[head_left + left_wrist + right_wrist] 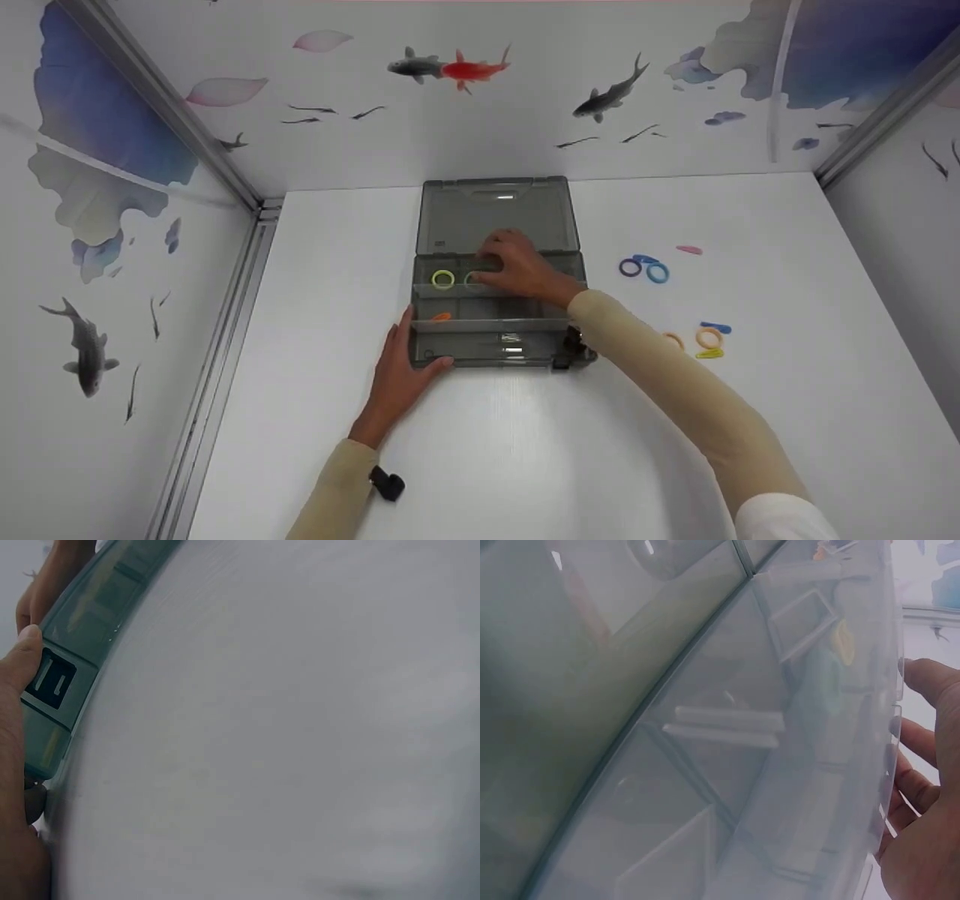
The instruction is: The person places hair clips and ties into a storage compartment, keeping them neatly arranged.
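A grey see-through compartment box (480, 309) lies on the white table, its lid (495, 217) thrown back toward the rear wall. My right hand (517, 262) reaches over its back row, thumb and fingers bent around a pale green ring (470, 279) that they partly hide. Left of it in the same row is a yellow-green ring (443, 280). An orange clip (442, 317) sits in the middle row. At the front left corner, my left hand (401, 367) rests spread against the box, fingers along the side and thumb on the front edge.
Right of the box lie a purple ring (630, 268), a blue ring (658, 272), a pink clip (689, 250), a peach ring (709, 337), a dark blue clip (715, 328) and a yellow clip (709, 353). The right forearm partly covers another orange ring (674, 340). Printed walls enclose the table.
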Tool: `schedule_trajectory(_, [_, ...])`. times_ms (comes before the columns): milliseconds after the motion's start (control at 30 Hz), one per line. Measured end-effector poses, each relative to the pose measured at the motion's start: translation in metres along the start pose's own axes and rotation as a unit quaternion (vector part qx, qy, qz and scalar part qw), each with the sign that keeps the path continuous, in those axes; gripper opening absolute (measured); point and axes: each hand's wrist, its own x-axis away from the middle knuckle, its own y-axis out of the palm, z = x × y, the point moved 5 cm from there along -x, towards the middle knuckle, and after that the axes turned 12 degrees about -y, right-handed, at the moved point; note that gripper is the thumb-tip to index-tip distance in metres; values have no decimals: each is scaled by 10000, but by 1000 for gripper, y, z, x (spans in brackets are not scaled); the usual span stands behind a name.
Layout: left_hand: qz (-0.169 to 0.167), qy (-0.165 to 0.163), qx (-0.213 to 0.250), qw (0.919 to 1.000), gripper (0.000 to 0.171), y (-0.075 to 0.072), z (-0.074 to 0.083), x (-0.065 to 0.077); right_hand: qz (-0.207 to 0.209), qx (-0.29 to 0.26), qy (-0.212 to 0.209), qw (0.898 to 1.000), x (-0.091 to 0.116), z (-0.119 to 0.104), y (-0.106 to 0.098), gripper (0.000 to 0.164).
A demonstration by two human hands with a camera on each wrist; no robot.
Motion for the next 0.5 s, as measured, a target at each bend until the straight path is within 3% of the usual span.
schedule_trajectory(300, [-24, -3, 26, 10000, 116, -1, 2, 0, 282, -273, 149, 9991, 21, 0, -18, 37])
schedule_trajectory(500, [-13, -11, -10, 10000, 116, 0, 3, 3, 412, -417, 314, 9978, 45, 0, -29, 36])
